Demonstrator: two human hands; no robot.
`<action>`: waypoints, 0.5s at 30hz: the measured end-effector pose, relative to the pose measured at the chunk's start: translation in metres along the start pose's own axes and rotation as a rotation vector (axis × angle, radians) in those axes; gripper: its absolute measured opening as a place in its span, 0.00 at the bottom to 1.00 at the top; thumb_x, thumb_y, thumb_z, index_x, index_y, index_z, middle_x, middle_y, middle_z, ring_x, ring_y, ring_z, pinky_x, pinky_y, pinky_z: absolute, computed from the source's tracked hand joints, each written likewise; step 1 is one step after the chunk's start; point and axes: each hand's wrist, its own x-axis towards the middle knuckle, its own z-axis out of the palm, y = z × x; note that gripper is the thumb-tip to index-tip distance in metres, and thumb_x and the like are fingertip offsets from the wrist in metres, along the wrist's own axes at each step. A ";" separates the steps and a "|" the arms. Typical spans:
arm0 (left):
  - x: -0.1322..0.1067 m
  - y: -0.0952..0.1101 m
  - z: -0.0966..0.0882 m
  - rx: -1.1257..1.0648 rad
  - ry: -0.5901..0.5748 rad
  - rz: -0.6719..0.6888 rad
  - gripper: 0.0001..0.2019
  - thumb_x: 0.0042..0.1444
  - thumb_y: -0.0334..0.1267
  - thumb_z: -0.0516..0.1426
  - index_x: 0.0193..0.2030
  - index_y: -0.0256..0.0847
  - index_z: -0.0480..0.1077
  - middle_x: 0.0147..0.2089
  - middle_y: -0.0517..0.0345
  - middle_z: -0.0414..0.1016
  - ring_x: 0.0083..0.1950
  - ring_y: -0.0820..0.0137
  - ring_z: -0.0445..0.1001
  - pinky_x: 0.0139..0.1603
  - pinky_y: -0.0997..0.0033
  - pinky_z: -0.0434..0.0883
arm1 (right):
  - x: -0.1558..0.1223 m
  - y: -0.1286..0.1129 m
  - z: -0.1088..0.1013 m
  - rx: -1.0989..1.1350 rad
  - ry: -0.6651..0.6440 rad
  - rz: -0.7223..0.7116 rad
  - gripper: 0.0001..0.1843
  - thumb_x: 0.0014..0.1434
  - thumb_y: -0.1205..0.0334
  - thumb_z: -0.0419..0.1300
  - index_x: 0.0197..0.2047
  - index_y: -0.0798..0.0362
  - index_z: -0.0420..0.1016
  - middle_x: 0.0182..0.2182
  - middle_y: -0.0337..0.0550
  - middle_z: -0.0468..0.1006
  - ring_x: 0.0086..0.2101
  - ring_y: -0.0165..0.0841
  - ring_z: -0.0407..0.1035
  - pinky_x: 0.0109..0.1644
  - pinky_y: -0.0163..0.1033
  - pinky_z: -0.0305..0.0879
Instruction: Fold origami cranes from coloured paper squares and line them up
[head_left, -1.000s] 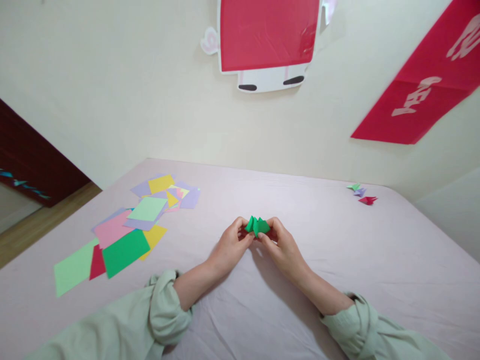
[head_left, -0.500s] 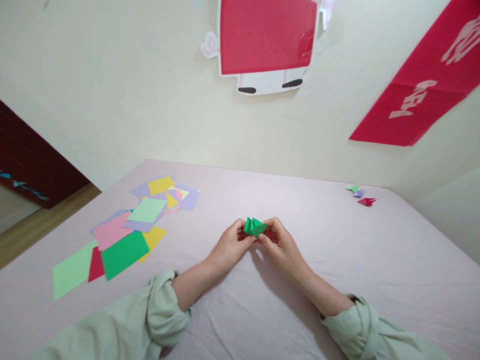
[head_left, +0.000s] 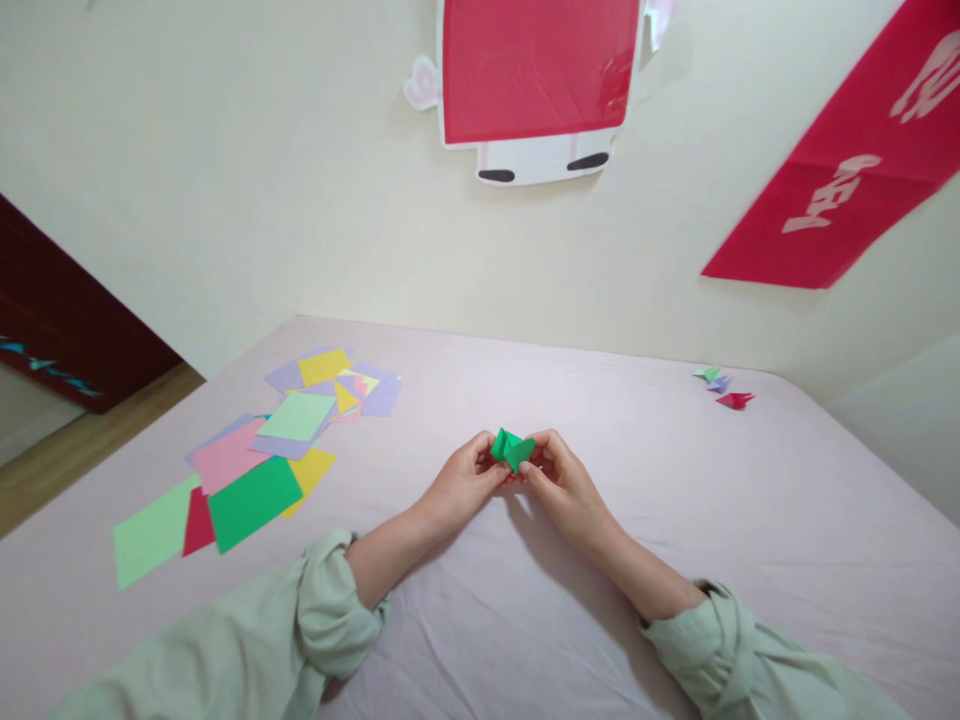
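Observation:
A small folded piece of green paper (head_left: 511, 448) is pinched between both my hands above the pale pink cloth (head_left: 525, 620). My left hand (head_left: 463, 484) grips its left side with closed fingers. My right hand (head_left: 561, 482) grips its right side, thumb and fingers pressed together. Both forearms rest on the cloth, with light green sleeves rolled up. Part of the paper is hidden behind my fingers.
Several loose coloured paper squares (head_left: 247, 450) lie spread at the left, green, pink, yellow and lilac. Three small folded paper figures (head_left: 722, 385) sit at the far right by the wall. Red posters (head_left: 536, 70) hang on the wall. A wooden floor shows at the left edge.
The folded green paper looks more closed up between my fingers. My right hand has shifted slightly left toward my left hand. Nothing else has moved.

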 end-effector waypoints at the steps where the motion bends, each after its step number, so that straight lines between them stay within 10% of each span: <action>1: 0.000 -0.001 0.000 0.011 -0.004 0.009 0.08 0.52 0.37 0.60 0.37 0.38 0.68 0.36 0.59 0.72 0.41 0.69 0.71 0.42 0.72 0.68 | 0.000 0.000 0.000 -0.018 -0.003 -0.002 0.05 0.61 0.63 0.56 0.42 0.50 0.65 0.34 0.39 0.72 0.35 0.33 0.69 0.40 0.39 0.66; 10: -0.002 -0.002 0.002 0.048 0.008 0.040 0.08 0.51 0.36 0.60 0.36 0.38 0.66 0.36 0.59 0.72 0.40 0.69 0.71 0.42 0.72 0.68 | -0.001 0.002 0.003 -0.080 0.046 0.024 0.23 0.59 0.63 0.56 0.57 0.49 0.59 0.35 0.39 0.68 0.34 0.32 0.68 0.39 0.40 0.66; 15: -0.004 -0.005 -0.001 0.065 0.023 0.080 0.09 0.53 0.40 0.60 0.35 0.39 0.65 0.34 0.61 0.71 0.39 0.70 0.70 0.41 0.73 0.67 | 0.001 0.004 0.002 -0.011 0.015 0.086 0.06 0.59 0.61 0.57 0.39 0.51 0.65 0.30 0.37 0.69 0.32 0.32 0.67 0.37 0.38 0.65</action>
